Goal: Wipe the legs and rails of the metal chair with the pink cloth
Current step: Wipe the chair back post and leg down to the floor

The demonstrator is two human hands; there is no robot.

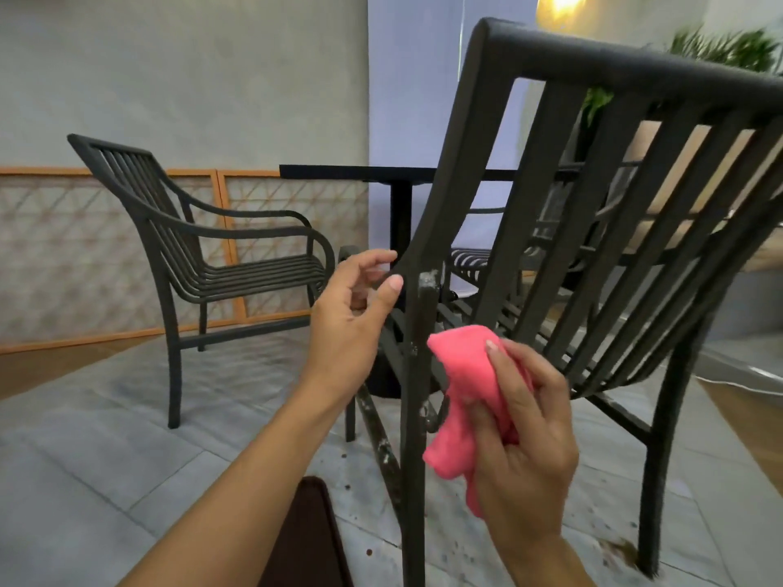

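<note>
Beside the stiff, heavy-looking metal chair (pixel 428 230) leg, my right hand (pixel 523 442) bunches the soft pink cloth (pixel 455 400) while my left hand (pixel 351 307) hovers loosely open, empty.

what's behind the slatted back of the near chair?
Through the near chair's slats: a dark table on a post, another seat's slats, and plant leaves. The slats cover much of it, so the rest can't be made out.

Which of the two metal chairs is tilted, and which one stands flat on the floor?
The near chair, at the left hand, leans, its backrest slanting across the view. The far chair by the lattice panel stands level, untouched.
</note>
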